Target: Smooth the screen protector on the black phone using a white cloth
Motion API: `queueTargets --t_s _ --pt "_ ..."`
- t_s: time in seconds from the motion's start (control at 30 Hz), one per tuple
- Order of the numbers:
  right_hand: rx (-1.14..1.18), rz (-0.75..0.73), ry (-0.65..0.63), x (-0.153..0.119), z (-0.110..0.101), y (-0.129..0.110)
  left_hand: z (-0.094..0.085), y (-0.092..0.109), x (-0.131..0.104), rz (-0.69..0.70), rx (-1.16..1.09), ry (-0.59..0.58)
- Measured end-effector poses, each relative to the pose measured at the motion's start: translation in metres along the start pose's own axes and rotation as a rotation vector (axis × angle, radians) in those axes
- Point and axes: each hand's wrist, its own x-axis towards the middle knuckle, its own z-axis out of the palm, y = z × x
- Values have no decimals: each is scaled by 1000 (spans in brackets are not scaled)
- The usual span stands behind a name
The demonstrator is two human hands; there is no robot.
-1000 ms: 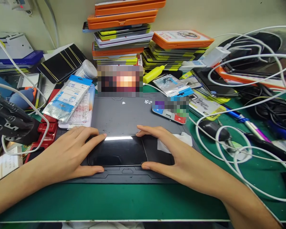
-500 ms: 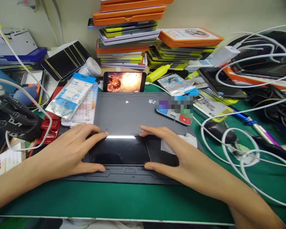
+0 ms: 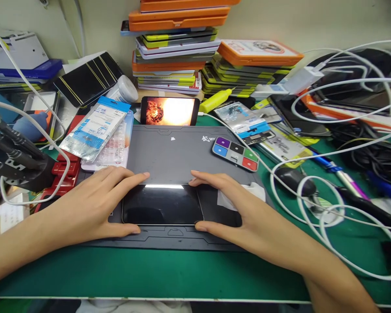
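Note:
A black phone-like panel [image 3: 163,206] with a bright reflection along its top edge lies flat on a dark grey mat [image 3: 169,152]. At its left end is my left hand [image 3: 101,204], thumb and fingers spread along the near and far edges. My right hand [image 3: 244,213] spans the right end the same way, thumb at the near corner and index finger at the far one. A second black piece [image 3: 217,208] lies beside the panel beneath my right hand, with a white cloth or tissue [image 3: 256,191] partly behind that hand.
A lit phone [image 3: 169,111] stands behind the mat. Colored-button pad [image 3: 235,154] rests on the mat's right. Stacked orange cases [image 3: 179,19] rise at the back. White cables [image 3: 313,152] loop on the right; packets [image 3: 96,128] and a red holder [image 3: 63,174] are left.
The view has shifted slightly. My left index finger has lifted a little off the panel's far edge; my right hand keeps nearly the same pose.

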Motion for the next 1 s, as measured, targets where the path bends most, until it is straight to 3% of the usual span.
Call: queueTargets --t_s 0.6,1.0 --pt "-53 -59 29 -1 1 1 1 -1 2 8 18 5" --pt "-156 -112 76 -1 6 -1 4 -4 -2 85 113 33"
